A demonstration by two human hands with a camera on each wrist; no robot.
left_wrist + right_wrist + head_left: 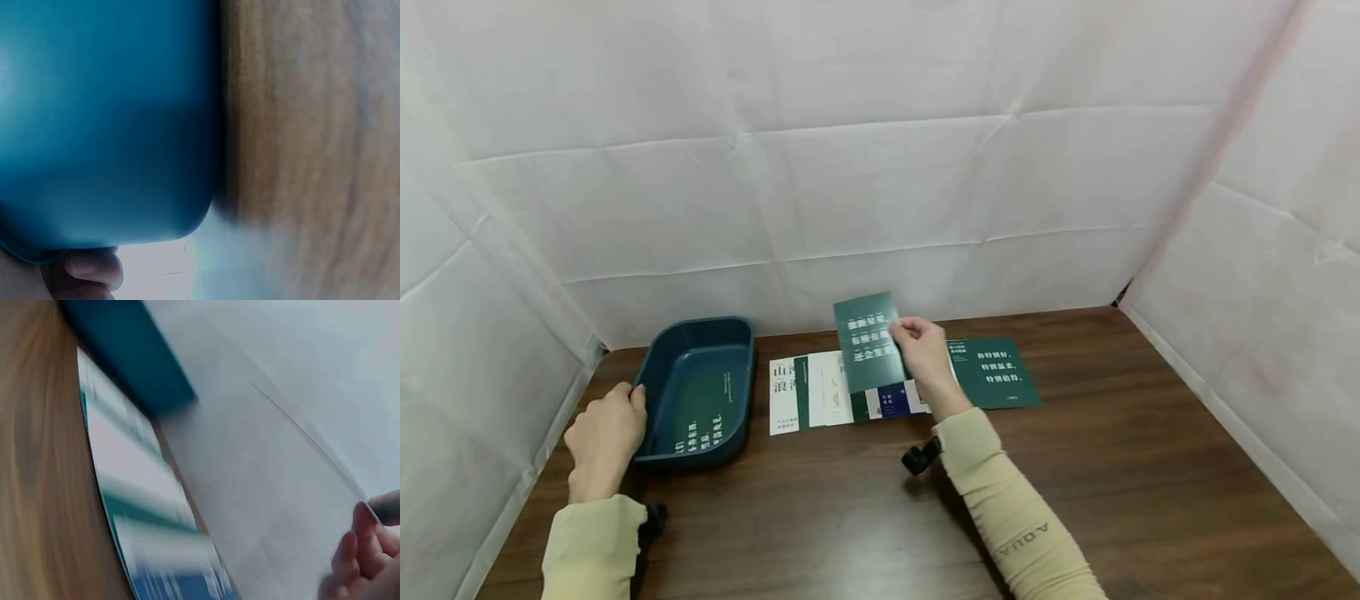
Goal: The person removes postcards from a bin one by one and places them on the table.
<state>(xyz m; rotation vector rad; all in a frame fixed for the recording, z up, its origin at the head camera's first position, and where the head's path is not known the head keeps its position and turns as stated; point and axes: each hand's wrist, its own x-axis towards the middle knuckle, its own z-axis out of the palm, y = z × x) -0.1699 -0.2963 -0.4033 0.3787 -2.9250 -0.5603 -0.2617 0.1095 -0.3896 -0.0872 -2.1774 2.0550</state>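
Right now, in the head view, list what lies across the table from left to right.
Left hand → blue tray → white card → green card held up in the right hand → green card lying flat.

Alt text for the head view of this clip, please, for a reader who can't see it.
A right hand holds a green card lifted above a row of cards on a wooden table, while the left hand grips the near corner of a teal tray. White sheets wall the table.
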